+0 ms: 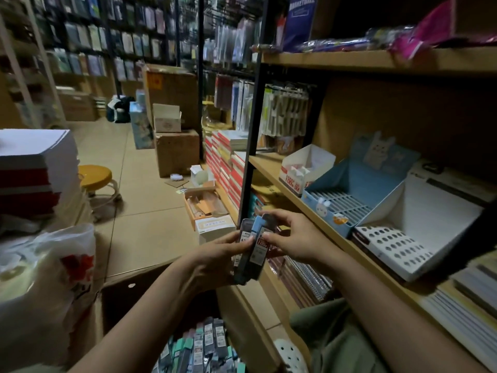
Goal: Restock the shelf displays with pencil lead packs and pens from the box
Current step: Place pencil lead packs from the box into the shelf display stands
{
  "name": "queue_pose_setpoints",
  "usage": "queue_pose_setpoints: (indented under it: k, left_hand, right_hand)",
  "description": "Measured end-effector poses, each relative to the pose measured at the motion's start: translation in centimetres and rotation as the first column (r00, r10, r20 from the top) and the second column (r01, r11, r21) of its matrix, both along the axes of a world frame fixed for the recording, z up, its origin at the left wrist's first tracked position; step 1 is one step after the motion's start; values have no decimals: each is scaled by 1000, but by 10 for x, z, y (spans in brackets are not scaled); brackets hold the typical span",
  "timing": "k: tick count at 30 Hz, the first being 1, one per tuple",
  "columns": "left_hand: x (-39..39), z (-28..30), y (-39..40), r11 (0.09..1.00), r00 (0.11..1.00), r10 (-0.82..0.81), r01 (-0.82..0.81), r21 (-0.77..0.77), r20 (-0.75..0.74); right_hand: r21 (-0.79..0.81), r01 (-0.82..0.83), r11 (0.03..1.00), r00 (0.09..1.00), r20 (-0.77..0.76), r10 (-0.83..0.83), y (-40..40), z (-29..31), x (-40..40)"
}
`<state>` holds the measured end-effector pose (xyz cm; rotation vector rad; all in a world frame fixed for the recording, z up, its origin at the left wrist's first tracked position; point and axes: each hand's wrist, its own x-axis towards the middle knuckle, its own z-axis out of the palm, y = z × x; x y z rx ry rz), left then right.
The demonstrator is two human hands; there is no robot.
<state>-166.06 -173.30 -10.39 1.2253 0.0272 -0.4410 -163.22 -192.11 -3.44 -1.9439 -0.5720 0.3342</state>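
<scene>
From my seat, the cardboard box (150,300) sits low at left, more lead packs (207,343) loose inside it. My left hand (215,257) grips the bottom half of a fanned bunch of pencil lead packs (252,249) held over the box, and my right hand (293,238) pinches the upper edges, seemingly squaring them. The blue display tray (357,189) waits on the shelf (269,168) to the right, well apart. I judge the stack could splay and slip as I reach across, since the packs look slick and unevenly aligned.
</scene>
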Motion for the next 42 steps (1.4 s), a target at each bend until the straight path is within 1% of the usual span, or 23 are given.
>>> queue_pose_setpoints:
  k: [2, 4, 6, 8, 11, 14, 18, 20, 22, 23, 24, 26, 28, 30, 31, 33, 35, 38, 42]
  left_hand:
    - [3, 2, -3, 1000, 1000, -1, 1, 7, -20]
    - [6, 4, -7, 998, 1000, 14, -15, 56, 8]
    - [8, 8, -12, 997, 996, 21, -28, 76, 81]
    - [10, 12, -17, 995, 981, 18, -36, 89, 195]
    - [16, 13, -22, 988, 945, 63, -104, 111, 321]
    - [27, 16, -24, 990, 943, 72, -108, 94, 325]
    - [52, 25, -24, 999, 955, 36, -37, -1, 295]
    - [63, 25, -24, 997, 958, 14, 7, -74, 286]
    - [72, 21, -23, 983, 968, 64, -20, -180, 241]
    - [77, 18, -22, 974, 972, 108, -61, -220, 210]
    - [81, 15, -21, 967, 971, 151, -107, -232, 183]
    - [88, 11, -20, 963, 966, 209, -177, -201, 153]
    - [93, 9, -22, 962, 962, 232, -205, -179, 146]
    - [96, 9, -27, 963, 963, 225, -197, -182, 146]
    - [97, 10, -29, 963, 966, 219, -191, -192, 140]
    - [100, 10, -34, 961, 968, 213, -183, -206, 132]
    - [101, 9, -37, 967, 969, 206, -179, -183, 138]
    - [102, 5, -36, 973, 973, 196, -177, -150, 124]
    - [105, -1, -31, 974, 977, 187, -173, -144, 97]
  right_hand:
    - [-11, 15, 1000, 1000, 3, -15, -2, -1, 1]
    - [-24, 69, 997, 998, 0, -69, -7, -2, 4]
    - [15, 142, 990, 989, -42, -141, -11, -3, 10]
    - [65, 201, 977, 977, -89, -195, -14, -5, 14]
    - [95, 248, 964, 967, -81, -240, -13, -4, 20]
    - [71, 268, 961, 963, -2, -269, -11, 1, 26]
    - [155, 300, 941, 954, -21, -300, -18, 15, 40]
    - [176, 311, 934, 949, 2, -316, -24, 20, 45]
    - [115, 340, 933, 934, 78, -350, -31, 26, 49]
    - [56, 371, 927, 913, 161, -375, -36, 30, 52]
    - [9, 412, 911, 881, 253, -400, -43, 38, 56]
    - [6, 487, 873, 802, 392, -450, -59, 59, 67]
    - [-9, 567, 823, 694, 543, -472, -73, 82, 81]
    - [-73, 667, 741, 557, 710, -431, -83, 96, 99]
    - [-101, 707, 700, 506, 765, -400, -86, 99, 108]
    - [-155, 760, 631, 454, 821, -345, -89, 98, 127]
    - [-197, 783, 590, 454, 830, -324, -90, 92, 144]
    - [-195, 795, 575, 462, 808, -365, -90, 81, 165]
    - [-188, 805, 563, 466, 788, -403, -91, 72, 186]
